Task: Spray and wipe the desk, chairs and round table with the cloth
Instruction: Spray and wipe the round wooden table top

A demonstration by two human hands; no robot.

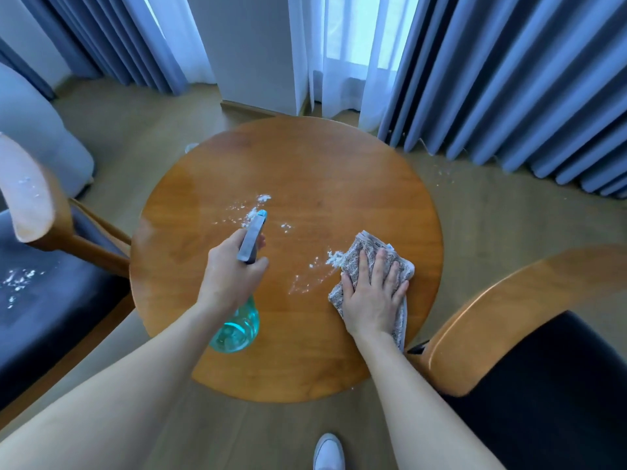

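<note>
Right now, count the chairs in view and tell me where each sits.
2. One wooden chair with a dark seat stands left of the round table; another chair stands at its right. Others may lie outside the frame.

We look down on a round wooden table (305, 164) filling the middle of the frame, standing on a pale wood floor (492, 225). White crumbs (252, 213) lie scattered near the table's centre, with a second patch (334, 257) just right of centre. A speckled cloth (368, 262) lies flat on the tabletop at centre right, touching that second patch. More white specks (442, 173) dot the floor at the table's upper right. A white shoe (328, 451) stands on the floor at the bottom edge.
</note>
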